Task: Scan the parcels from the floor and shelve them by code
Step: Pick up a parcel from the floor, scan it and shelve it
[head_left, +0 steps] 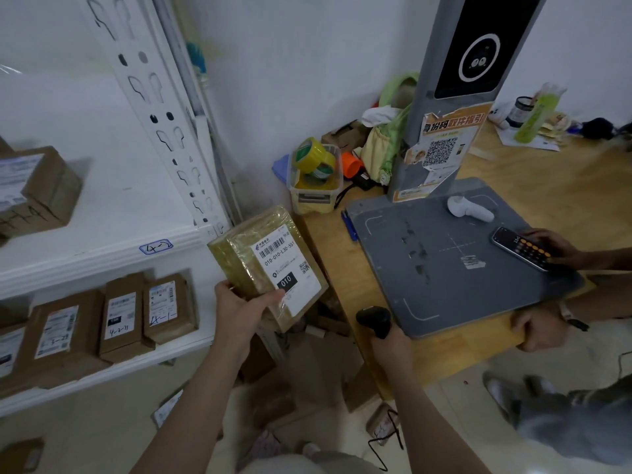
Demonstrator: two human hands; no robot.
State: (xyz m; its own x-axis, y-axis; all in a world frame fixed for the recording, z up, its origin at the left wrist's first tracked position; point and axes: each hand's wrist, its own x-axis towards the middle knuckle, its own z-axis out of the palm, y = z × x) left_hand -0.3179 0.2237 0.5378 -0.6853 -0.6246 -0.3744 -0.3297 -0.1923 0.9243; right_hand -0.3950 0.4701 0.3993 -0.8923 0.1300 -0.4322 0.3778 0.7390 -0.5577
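Observation:
My left hand [244,307] grips a tape-wrapped yellowish parcel [249,258] by its near end, held up between the shelf and the table. Its white label [285,268] faces me and reads 010-010-L30-551, with 010 in a black box. My right hand [390,340] holds a black handheld scanner [374,319] at the table's front corner, its head towards the parcel. White shelves [102,254] on the left hold brown parcels [119,316] with handwritten codes. More parcels [379,422] lie on the floor below.
A grey scanning pad [444,268] with an upright camera post [455,97] sits on the wooden table [342,261]. Another person's hands rest on a phone [521,248] and the table's edge [537,333]. A box of tape rolls [314,176] stands at the back. A shelf tag [155,247] reads 4-2.

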